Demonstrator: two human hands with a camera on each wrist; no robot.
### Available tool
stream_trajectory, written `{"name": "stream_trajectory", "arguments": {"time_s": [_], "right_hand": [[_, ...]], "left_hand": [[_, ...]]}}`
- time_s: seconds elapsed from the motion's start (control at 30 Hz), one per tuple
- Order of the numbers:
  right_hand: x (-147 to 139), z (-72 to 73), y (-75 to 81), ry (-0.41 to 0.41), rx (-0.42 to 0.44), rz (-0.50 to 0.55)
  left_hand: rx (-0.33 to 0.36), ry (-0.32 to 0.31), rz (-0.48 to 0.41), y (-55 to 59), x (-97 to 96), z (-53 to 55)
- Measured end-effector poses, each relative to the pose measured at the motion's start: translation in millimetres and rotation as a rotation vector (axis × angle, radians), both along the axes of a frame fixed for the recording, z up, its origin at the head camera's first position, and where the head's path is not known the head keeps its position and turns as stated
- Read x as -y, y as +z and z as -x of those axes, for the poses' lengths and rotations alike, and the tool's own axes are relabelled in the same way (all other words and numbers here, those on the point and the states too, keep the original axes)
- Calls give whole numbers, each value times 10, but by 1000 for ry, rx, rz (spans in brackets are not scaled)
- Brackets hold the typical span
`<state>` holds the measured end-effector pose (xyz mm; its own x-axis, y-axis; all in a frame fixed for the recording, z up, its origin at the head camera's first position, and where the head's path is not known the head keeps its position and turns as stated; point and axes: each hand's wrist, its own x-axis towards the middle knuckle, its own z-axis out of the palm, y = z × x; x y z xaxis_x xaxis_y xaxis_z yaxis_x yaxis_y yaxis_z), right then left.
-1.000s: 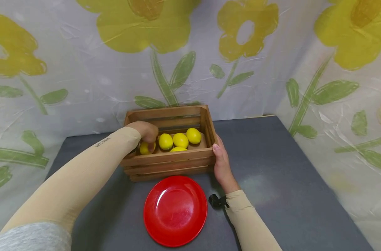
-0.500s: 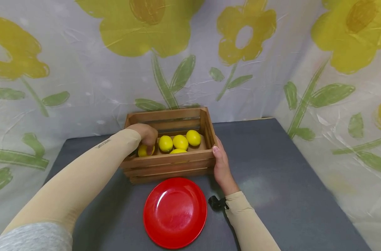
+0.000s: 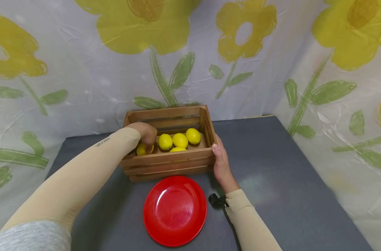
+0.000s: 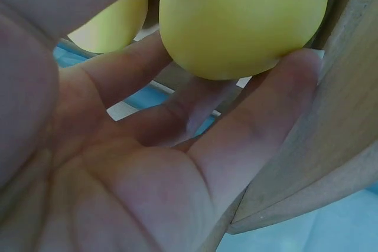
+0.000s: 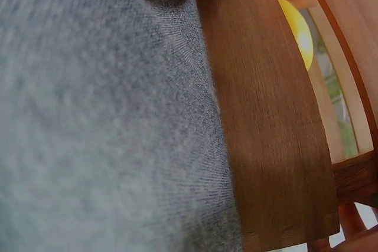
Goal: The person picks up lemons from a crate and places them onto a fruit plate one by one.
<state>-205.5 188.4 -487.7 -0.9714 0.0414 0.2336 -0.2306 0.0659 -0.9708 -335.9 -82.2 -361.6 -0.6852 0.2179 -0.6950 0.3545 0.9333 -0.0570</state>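
Observation:
A slatted wooden crate (image 3: 168,160) stands at the back of the table with several yellow lemons (image 3: 180,140) inside. My left hand (image 3: 146,132) reaches down into its left end, fingers and thumb around a lemon (image 3: 141,150). From the left wrist, that lemon (image 4: 242,22) sits between thumb and curled fingers, right beside the crate's wooden wall (image 4: 331,128). At the crate's front right corner, my right hand (image 3: 222,164) grips the side, with the thumb on the edge. The right wrist view is mostly filled by dark grey tabletop and a crate slat (image 5: 266,116).
In front of the crate lies a red plate (image 3: 175,211) on the dark grey table (image 3: 281,174). A flower-patterned sheet (image 3: 93,69) hangs close behind the crate and along the right side. Another lemon (image 5: 297,30) shows between slats.
The lemon under my left hand has shifted slightly left inside the crate. My right hand, the crate and the plate keep their places.

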Motion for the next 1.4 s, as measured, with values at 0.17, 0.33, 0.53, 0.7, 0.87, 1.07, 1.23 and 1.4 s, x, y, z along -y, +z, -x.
{"name": "stream_trajectory", "arguments": {"time_s": [0.17,0.33,0.53,0.7,0.87,1.07,1.23,1.4], "right_hand": [[37,1,-8,10,4,14],[32,-6,-6,-9,2,40],[4,23,8,-16,-7,57],[0,5,14,-24,-1,33],[15,-13,-2,-19,-6,31],[22,-13,-15,-20,-6,30],[21,-14,-18,-21,4,19],[26,-16,6,-22,2,35]], "left_hand": [[8,16,2,80,18,-82],[8,-26,-11,221,-30,-144],[31,-31,-105,374,-44,-198],[21,37,-183,432,-1,-278],[-51,-29,-205,530,55,-369],[-137,-117,-261,721,100,-474],[-186,-109,-313,888,143,-585],[-228,-108,-375,996,199,-707]]}}
